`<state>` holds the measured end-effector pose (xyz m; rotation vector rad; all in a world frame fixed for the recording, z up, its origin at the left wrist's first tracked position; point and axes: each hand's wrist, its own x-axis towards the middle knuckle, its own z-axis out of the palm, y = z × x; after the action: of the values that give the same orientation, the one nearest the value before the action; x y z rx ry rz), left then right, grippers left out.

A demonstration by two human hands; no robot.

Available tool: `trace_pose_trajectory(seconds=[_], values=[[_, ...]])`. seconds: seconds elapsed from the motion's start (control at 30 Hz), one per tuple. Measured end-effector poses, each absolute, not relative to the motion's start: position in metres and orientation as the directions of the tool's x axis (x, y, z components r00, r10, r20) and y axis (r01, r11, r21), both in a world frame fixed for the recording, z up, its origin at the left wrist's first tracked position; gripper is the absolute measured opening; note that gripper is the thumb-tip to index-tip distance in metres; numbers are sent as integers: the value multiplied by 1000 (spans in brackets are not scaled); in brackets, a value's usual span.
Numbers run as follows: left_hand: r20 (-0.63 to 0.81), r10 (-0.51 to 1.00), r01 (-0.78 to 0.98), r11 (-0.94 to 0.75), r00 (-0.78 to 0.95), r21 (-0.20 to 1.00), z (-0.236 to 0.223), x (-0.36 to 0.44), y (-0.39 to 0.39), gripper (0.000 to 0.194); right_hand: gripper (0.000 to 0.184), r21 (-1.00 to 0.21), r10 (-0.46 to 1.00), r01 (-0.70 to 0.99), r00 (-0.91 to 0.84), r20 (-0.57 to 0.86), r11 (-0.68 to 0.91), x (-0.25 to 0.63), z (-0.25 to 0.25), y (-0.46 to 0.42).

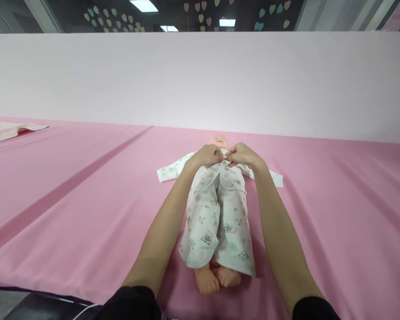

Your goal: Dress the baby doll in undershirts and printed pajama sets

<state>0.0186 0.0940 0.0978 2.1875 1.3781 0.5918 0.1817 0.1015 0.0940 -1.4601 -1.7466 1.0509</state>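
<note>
A baby doll (206,281) lies on its back, its feet toward me and its head at the far end. It wears a white long-sleeved top (231,178) and white trousers (203,222), both printed with small animals and leaves. At the doll's chest, my left hand (209,155) has its fingers closed on the top near the neckline. My right hand (242,154) pinches the same top just beside it, fingertips almost meeting the left ones. The doll's sleeves spread out to both sides. What exactly lies between my fingertips is partly hidden.
The doll rests on a pink padded surface (86,213) with creases. A pale cloth (10,130) lies at the far left. Behind stands a low white wall (200,80), with dark glass and heart stickers above. A black item (50,306) shows at the lower left.
</note>
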Motion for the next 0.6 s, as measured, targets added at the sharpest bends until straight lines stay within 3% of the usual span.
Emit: trace_pose_trajectory(seconds=[0.23, 0.6], values=[[38, 905, 374, -213, 424, 903, 98, 11, 97, 7, 11, -889, 983, 451, -183, -2, 82, 179, 100, 92], [13, 932, 334, -143, 361, 932, 95, 12, 99, 4, 10, -905, 978, 420, -207, -20, 70, 180, 99, 93]])
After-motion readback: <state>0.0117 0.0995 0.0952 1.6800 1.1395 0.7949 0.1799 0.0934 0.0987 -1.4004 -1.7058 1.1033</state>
